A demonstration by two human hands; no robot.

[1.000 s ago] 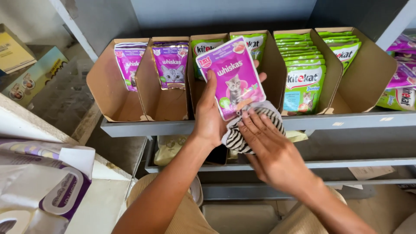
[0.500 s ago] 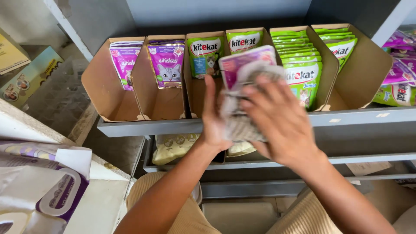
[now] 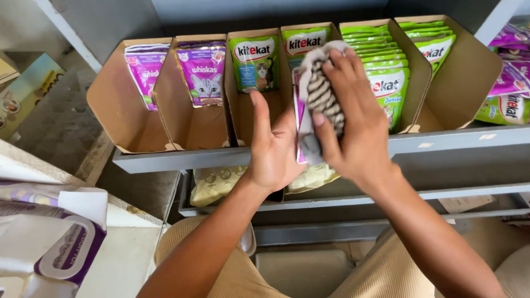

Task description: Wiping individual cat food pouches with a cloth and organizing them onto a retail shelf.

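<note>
Purple pouch (image 3: 300,118) mostly hidden: left hand (image 3: 273,146) fingers grip it, right hand (image 3: 353,127) fingers clutch striped cloth (image 3: 320,91).

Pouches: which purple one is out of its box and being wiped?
The purple pouch held upright in the left hand, wiped by the right hand with a striped cloth. The others sit in cardboard boxes.

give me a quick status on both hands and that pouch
Left hand holds purple pouch upright, in front of shelf. Right hand presses striped cloth against its face. Nothing in the way; cardboard trays of pouches behind.
</note>
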